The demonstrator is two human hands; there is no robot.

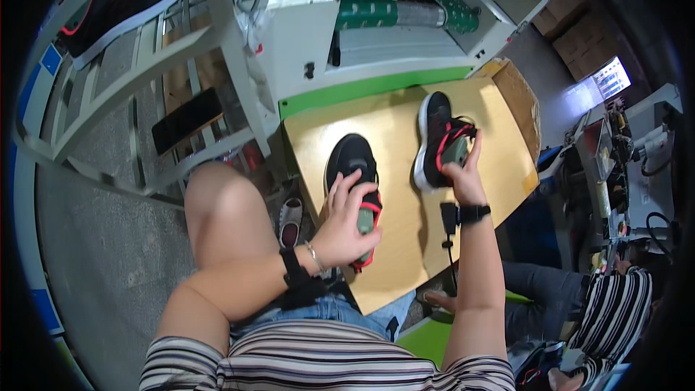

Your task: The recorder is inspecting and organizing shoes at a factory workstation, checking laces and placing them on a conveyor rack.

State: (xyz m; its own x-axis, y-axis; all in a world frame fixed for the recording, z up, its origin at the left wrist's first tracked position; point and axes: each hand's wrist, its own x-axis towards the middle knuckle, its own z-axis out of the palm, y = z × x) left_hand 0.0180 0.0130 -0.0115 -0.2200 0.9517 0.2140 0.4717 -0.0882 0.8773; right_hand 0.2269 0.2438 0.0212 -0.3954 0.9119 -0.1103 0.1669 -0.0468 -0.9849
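On the wooden tabletop [405, 239] lie two black sneakers with red lining. The left sneaker [350, 156] points its toe away from me, and a green shoe last [365, 221] shows in its opening. My left hand [344, 228] grips its ankle end, fingers laid over the top and thumb on the right side. The right sneaker [436, 112] leans over, with its white sole toward the left. My right hand [469, 174] grips it by the opening, thumb near the heel, around another green last [455, 153]. Laces show beside those fingers.
A white machine with a green strip [376, 90] stands behind the table. Cardboard [517, 101] edges the table's right side. A metal rack [137, 87] at left carries a large-looking sneaker [130, 7] and a dark flat panel [187, 122]. Another person [608, 311] sits at right.
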